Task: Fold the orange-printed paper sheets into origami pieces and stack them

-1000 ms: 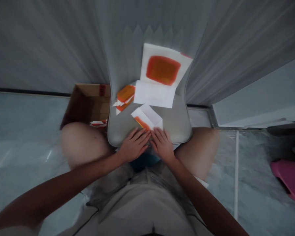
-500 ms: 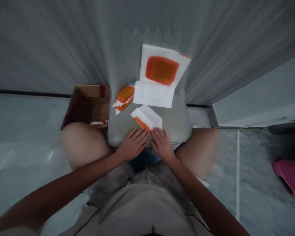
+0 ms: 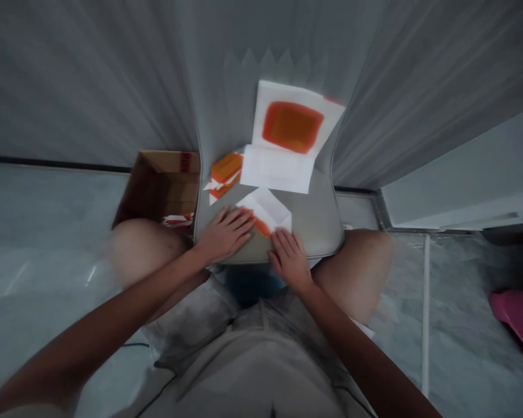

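A white sheet of paper with an orange edge, folded (image 3: 268, 208), lies near the front of a grey chair seat (image 3: 316, 223) between my knees. Flat on its left orange edge rests my left hand (image 3: 227, 233), fingers stretched out. My right hand (image 3: 291, 255) touches the paper's lower right corner, its fingers extended and lying flat. Behind it stands a larger creased white sheet (image 3: 276, 168) with an orange-red rectangle printed on its upright half. To the left of that sits a small stack of orange and white folded papers (image 3: 225, 174).
An open cardboard box (image 3: 157, 191) is on the floor left of the chair, with red and white folded paper inside. A pink plastic object (image 3: 516, 322) stands at the far right. Grey curtains (image 3: 91, 75) hang behind the chair.
My left hand has slid left and up along the folded paper's orange edge, away from my right hand. The right hand stays at the lower corner. The whole view has shifted slightly.
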`<state>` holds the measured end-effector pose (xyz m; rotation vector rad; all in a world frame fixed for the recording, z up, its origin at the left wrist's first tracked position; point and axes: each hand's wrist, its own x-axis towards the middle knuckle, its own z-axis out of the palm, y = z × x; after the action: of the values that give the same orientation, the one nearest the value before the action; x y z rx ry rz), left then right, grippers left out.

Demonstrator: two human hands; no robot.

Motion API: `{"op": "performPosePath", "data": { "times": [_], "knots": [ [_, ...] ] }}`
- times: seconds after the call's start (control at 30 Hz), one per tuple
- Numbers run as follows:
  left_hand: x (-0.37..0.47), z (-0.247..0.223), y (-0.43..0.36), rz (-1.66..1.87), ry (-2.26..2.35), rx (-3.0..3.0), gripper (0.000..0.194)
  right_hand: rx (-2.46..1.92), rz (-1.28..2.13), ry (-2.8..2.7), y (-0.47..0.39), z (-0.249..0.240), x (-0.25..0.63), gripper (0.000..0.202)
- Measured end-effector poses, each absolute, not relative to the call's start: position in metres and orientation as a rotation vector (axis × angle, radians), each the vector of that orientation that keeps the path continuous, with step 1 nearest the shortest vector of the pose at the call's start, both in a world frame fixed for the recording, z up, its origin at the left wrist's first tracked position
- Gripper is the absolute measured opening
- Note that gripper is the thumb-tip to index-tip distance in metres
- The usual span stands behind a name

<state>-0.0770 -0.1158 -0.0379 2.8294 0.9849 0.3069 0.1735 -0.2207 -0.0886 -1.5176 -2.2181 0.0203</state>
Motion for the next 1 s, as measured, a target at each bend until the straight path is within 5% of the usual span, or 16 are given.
{"op": "performPosePath", "data": {
  "times": [0.5, 1.0],
  "knots": [
    [-0.058, -0.043, -0.117, 0.350, 0.797, 2.777, 0.050, -1.521, 0.055, -2.228, -0.220, -0.082, 0.170, 0.051],
    [-0.034, -0.040, -0.130, 0.860, 1.784, 2.229, 0.051, -1.641, 0.045, -2.100, -0.229, -0.082, 0.148, 0.056]
  ]
}}
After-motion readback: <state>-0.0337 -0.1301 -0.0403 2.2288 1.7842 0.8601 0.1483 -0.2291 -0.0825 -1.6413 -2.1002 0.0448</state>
